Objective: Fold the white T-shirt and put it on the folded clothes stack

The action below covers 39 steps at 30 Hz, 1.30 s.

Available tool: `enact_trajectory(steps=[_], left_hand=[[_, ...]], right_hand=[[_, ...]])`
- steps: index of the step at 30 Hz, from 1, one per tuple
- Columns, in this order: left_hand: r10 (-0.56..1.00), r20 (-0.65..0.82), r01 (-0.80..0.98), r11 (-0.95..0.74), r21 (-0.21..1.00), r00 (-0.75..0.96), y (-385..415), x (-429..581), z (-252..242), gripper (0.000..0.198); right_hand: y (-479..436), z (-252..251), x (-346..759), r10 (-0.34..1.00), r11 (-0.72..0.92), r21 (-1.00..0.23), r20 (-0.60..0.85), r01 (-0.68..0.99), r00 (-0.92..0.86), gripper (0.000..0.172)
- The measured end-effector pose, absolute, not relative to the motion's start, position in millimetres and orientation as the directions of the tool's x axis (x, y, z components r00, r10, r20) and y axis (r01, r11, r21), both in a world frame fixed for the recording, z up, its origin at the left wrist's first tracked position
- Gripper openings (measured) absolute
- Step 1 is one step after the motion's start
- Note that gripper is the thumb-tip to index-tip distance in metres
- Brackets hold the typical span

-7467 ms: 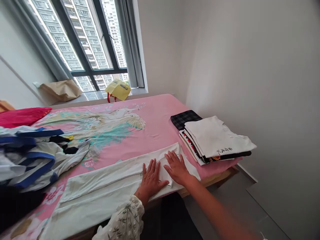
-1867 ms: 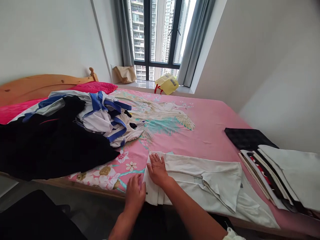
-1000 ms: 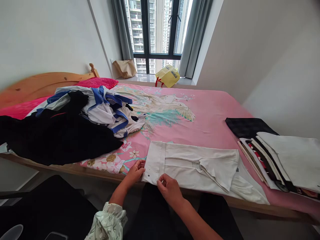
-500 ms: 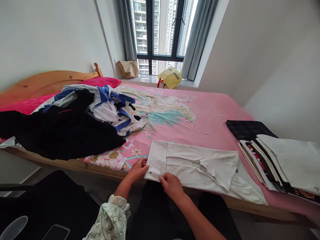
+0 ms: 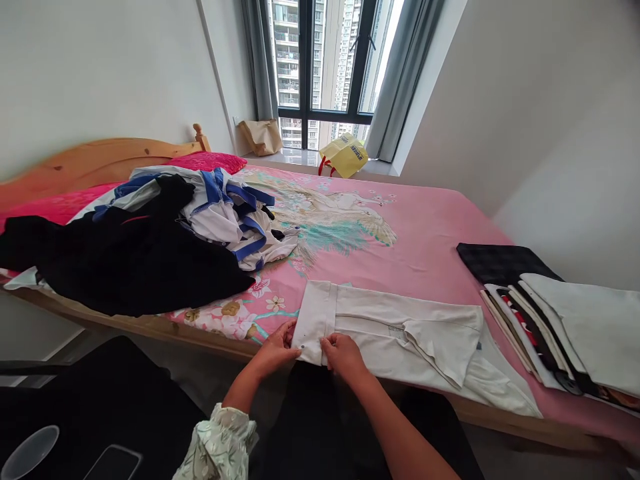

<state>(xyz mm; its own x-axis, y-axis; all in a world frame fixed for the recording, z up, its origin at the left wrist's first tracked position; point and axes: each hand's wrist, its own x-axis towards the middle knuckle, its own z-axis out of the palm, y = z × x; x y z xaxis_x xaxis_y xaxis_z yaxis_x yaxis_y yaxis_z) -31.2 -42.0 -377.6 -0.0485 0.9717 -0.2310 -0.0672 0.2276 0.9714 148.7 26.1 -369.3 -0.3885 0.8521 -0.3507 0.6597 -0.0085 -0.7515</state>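
One heap of clothes (image 5: 220,217) sits at the left end of the bed (image 5: 430,227), a black garment (image 5: 140,263) spread from it to the near edge. Next along that edge, we have our left hand (image 5: 275,350) pinched on the near left corner of the white shirt (image 5: 373,343). The shirt lies in a flat strip along the near edge. Our right hand (image 5: 344,357) is clamped on the shirt's near side, just right of the left. Toward the bed's near right corner we see a stack of folded clothes (image 5: 595,327), a dark cloth (image 5: 505,263) at its far side.
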Motion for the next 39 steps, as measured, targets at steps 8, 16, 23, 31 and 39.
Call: enact_trajectory(steps=[8,16,23,31,39], left_hand=[[0.96,-0.256,0.02,0.26,0.965,-0.111,-42.0,-32.5,-381.1,0.073],[0.914,-0.346,-0.083,0.336,0.938,-0.213,-35.1,-31.3,-377.7,0.05],[0.884,-0.455,-0.151,0.438,0.886,-0.11,-22.0,-28.7,-368.3,0.033],[0.937,0.166,0.415,-0.024,0.91,-0.309,10.7,-6.0,-376.8,0.023],[0.949,0.042,0.389,0.088,0.917,-0.312,52.8,57.6,-368.8,0.063]], right_hand=[[48.6,-363.3,136.4,0.915,0.196,-0.608,-0.169,0.77,-0.367,0.023],[25.0,-347.3,125.0,0.821,0.559,-0.552,0.264,0.618,-0.506,0.03],[33.6,-380.0,94.9,0.812,0.544,-0.601,0.2,0.585,-0.548,0.042],[48.1,-397.2,106.2,0.89,0.418,-0.843,0.306,0.337,-0.339,0.045],[65.4,-360.4,139.9,0.958,0.18,-0.983,0.185,-0.045,-0.217,0.053]])
